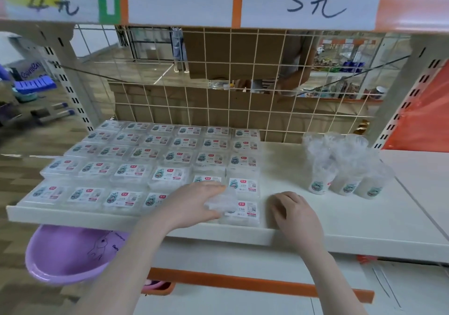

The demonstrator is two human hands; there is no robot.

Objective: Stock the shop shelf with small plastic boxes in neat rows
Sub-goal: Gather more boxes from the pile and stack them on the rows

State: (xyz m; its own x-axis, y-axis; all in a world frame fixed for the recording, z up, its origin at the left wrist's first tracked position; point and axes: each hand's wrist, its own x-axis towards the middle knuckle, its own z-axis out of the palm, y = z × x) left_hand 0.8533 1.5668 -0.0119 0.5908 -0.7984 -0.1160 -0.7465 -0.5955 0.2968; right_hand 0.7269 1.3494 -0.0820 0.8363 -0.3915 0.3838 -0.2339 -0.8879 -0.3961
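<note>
- Neatly, the small plastic boxes [170,177] lie flat in rows across the left and middle of the white shelf [364,217], touching one another edge to edge from the wire grid back [243,110] to the front lip.
- Each box is clear and shallow, with a white label on its lid showing a small cartoon figure, a red square mark and a barcode.
- At the front right corner of the block sits the front box [243,213], just beside the bare part of the shelf.
- Left hand [194,202] lies over the boxes at the front, fingers straight and thumb against the front box's left side; whether it grips is hard to tell, since the spot is blurred.
- Right hand [295,213] rests on the shelf just right of that box, fingers curled under, holding nothing.
- Clear plastic cups [345,168] in wrap stand well apart to the right.
- Below hangs a purple basin [65,254].
- Overhead, a price sign [313,1] reads 5元.
</note>
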